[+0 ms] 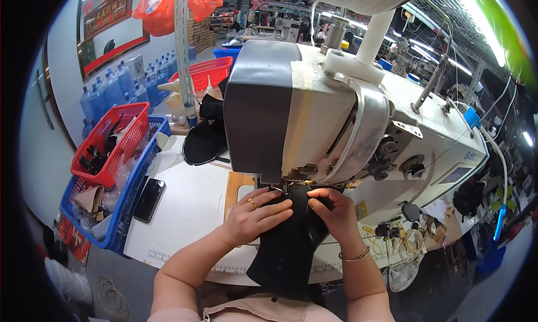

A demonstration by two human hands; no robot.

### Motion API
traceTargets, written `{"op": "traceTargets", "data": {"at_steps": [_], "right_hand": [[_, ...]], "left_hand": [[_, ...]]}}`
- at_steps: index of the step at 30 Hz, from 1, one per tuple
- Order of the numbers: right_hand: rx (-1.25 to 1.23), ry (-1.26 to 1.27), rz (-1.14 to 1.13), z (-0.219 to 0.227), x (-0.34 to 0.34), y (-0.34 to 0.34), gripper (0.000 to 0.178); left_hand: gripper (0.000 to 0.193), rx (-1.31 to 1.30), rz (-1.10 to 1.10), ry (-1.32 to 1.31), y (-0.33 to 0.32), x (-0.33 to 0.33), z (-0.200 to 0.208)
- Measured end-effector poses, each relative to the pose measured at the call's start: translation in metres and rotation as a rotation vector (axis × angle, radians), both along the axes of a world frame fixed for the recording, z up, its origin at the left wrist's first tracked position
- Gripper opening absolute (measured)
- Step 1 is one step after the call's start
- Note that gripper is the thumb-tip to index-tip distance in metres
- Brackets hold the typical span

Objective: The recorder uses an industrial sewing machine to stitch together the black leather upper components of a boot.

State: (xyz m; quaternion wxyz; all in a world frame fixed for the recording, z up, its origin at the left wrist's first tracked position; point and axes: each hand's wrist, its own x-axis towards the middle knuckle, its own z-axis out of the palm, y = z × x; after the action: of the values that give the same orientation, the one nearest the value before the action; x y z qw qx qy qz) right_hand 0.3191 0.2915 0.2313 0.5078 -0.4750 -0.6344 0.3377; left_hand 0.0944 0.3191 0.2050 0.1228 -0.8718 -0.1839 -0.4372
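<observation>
A black fabric piece (282, 253) runs from under the needle area of a sewing machine (322, 106) down over the table's front edge toward my lap. My left hand (252, 217) lies on the left part of the fabric, its fingers stretched out toward the needle. On the right, my right hand (337, 211) has thumb and forefinger pressed together at the fabric's edge, close to the presser foot (286, 187). The stitching spot is partly covered by the fingers and the machine head. Another black piece (203, 143) with a rounded end rests behind, left of the machine.
On the white table (185, 210) lies a black phone (149, 201). At the left, a blue basket (119, 232) bears a red basket (112, 148). Thread spools and cords hang at the right. Blue water bottles (120, 81) stand against the wall.
</observation>
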Motion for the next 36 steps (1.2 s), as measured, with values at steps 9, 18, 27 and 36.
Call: {"op": "traceTargets", "data": {"at_steps": [9, 18, 27, 36], "right_hand": [[0.015, -0.023, -0.011, 0.0, -0.004, -0.002, 0.015], [0.044, -0.022, 0.011, 0.001, -0.002, 0.004, 0.015], [0.006, -0.055, -0.042, 0.006, -0.001, 0.007, 0.015], [0.036, -0.14, -0.086, 0.012, -0.006, 0.006, 0.015]], "left_hand": [[0.032, -0.012, -0.073, 0.015, 0.006, -0.007, 0.001], [0.033, -0.078, -0.06, 0.026, 0.003, -0.007, 0.008], [0.036, -0.089, -0.06, 0.009, 0.006, -0.006, 0.009], [0.038, -0.125, -0.097, -0.024, 0.009, -0.006, 0.009]]}}
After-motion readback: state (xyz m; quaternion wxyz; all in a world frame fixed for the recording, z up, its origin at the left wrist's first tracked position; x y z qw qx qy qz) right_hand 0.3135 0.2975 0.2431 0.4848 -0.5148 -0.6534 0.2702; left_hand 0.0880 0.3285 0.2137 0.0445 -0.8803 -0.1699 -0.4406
